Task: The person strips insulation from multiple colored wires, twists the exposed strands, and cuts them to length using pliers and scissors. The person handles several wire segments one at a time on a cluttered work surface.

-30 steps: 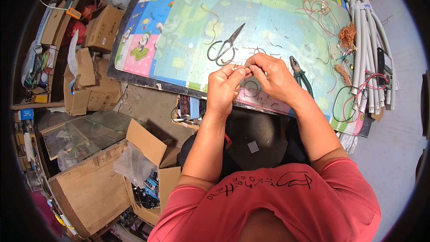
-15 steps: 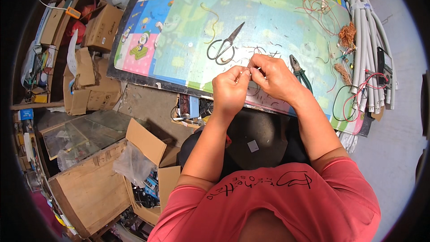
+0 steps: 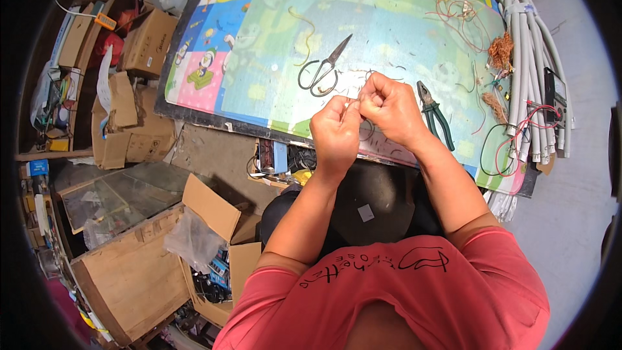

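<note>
My left hand (image 3: 335, 131) and my right hand (image 3: 391, 109) meet over the near edge of the table, both closed in a pinch. Between the fingertips runs a thin wire, mostly hidden by the fingers. Just below them a faint thin loop shows against the tabletop. Black-handled scissors (image 3: 322, 76) lie beyond my left hand with blades pointing up and right. To the right of my right hand rest pliers (image 3: 435, 116) with dark green handles. Small dark wire scraps are scattered around my hands.
On the mat-covered table (image 3: 272, 39) lie a yellow wire (image 3: 312, 26) and tangled thin wires (image 3: 461, 13). White tubes (image 3: 522, 78) and a black meter (image 3: 556, 97) with red and black leads line the right side. An open cardboard box (image 3: 243, 269) stands at lower left.
My right hand has turned slightly, its fingers drawn more upright and curled, and a little gap shows between the hands. The left hand stays nearly in place.
</note>
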`<state>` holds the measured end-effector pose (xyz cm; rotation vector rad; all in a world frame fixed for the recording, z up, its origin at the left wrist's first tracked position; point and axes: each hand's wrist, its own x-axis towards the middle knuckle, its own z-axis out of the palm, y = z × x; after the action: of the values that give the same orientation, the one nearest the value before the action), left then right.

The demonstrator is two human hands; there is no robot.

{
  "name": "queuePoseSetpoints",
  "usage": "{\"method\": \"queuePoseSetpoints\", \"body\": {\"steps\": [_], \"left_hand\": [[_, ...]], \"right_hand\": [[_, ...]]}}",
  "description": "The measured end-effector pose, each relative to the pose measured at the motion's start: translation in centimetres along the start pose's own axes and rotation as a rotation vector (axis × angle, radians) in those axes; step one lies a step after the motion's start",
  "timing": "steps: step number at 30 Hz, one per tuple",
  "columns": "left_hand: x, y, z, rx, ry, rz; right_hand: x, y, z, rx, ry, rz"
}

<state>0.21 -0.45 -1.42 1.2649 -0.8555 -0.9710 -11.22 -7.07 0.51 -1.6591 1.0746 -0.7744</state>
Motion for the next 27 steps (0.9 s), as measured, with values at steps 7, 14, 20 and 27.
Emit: {"method": "queuePoseSetpoints", "body": {"steps": [7, 14, 20, 27], "left_hand": [[-1.3, 1.2, 0.1, 0.342, 0.125, 0.168], [-0.7, 2.0, -1.9, 0.069, 0.046, -0.047], [-0.4, 1.2, -1.7, -0.032, 0.027, -0.079], [-0.2, 1.5, -1.3, -0.119, 0.059, -0.064]], "right_hand": [[1.4, 1.9, -1.1, 0.018, 0.288, 0.020], [2.2, 1.6, -5.1, -0.038, 0.268, 0.094], [0.3, -0.6, -2.6, -0.014, 0.107, -0.048], [-0.4, -1.4, -0.6, -0.001, -0.191, 0.039]]}}
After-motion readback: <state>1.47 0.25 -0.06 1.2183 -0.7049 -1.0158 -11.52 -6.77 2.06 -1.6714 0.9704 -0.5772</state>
